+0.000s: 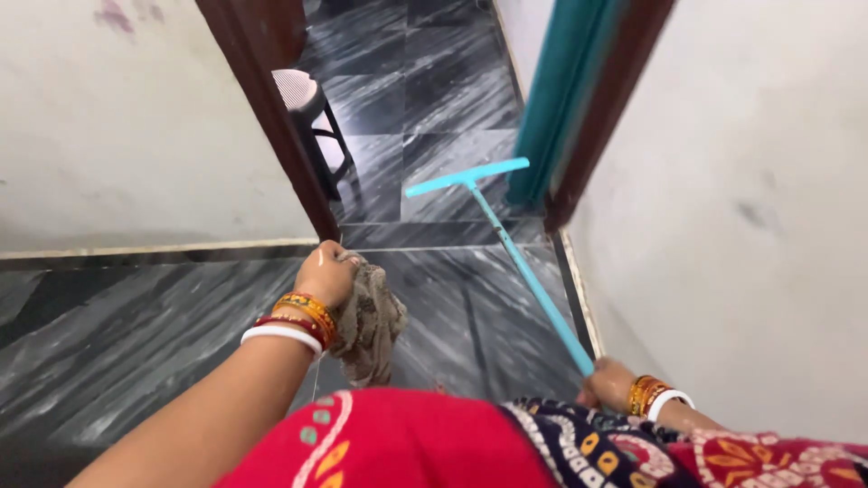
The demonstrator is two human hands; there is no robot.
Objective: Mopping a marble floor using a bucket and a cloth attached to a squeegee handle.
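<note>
Squeegee (506, 244) gripped by right hand (608, 384), blade at doorway; left hand (327, 273) clutched rag (371, 325); floor (136, 334) streaked, wiping looked unfinished.

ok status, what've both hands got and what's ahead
Left hand gripping crumpled grey-brown cloth. Right hand on long turquoise floor wiper, blade at doorway. Dark stool beyond the door frame.

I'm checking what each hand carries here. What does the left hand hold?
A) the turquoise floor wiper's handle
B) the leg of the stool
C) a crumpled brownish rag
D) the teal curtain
C: the left hand grips a crumpled brownish rag that hangs below it, while the right hand holds the turquoise floor wiper by its handle.
</note>
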